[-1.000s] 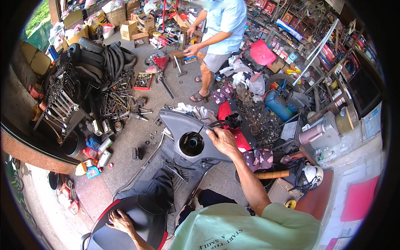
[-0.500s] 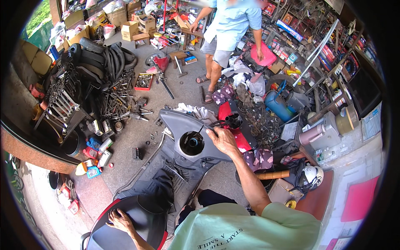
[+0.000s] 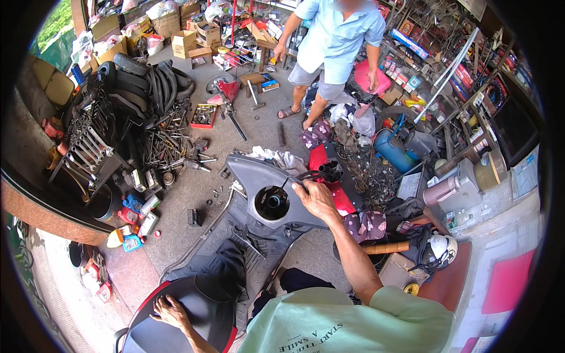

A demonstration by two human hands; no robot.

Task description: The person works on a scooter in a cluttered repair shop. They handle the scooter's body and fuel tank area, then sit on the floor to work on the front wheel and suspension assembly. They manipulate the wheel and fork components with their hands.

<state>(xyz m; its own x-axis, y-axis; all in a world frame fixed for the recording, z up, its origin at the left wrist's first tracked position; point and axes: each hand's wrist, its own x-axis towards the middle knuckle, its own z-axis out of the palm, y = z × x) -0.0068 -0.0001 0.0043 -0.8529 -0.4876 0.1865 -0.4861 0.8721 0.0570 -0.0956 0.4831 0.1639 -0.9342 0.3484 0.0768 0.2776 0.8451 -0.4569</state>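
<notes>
Grey plastic makes up the pointed scooter front cover [image 3: 246, 175] that stands ahead of the wearer, at the forward end of the ribbed dark footboard [image 3: 216, 234]. A round hole through it shows a black cylindrical stem [image 3: 273, 202] inside. The wearer's right hand [image 3: 315, 200] is closed over the cover's right edge, fingers curled beside a thin black cable [image 3: 286, 182]; what lies under the fingertips is hidden. The left hand [image 3: 170, 312] lies flat with fingers loosely spread on the smooth black scooter seat [image 3: 203, 320] edged in red, gripping nothing. One hand forward and one back probably keeps the scooter steady and shares the wearer's weight. The red-and-dark plastic body panel [image 3: 338, 191] rests on the floor just beyond, perhaps set aside there to stay within reach.

Against the earlier frames, both hands and the cover match. The co-worker in a light-blue shirt [image 3: 341, 44] has moved to the right and now faces this way, arms lowered, one hand near a bright pink-red plastic piece [image 3: 364, 76]. The dark tube-like piece [image 3: 281, 134] on the floor, earlier beside a sandal, now lies apart from the feet.
</notes>
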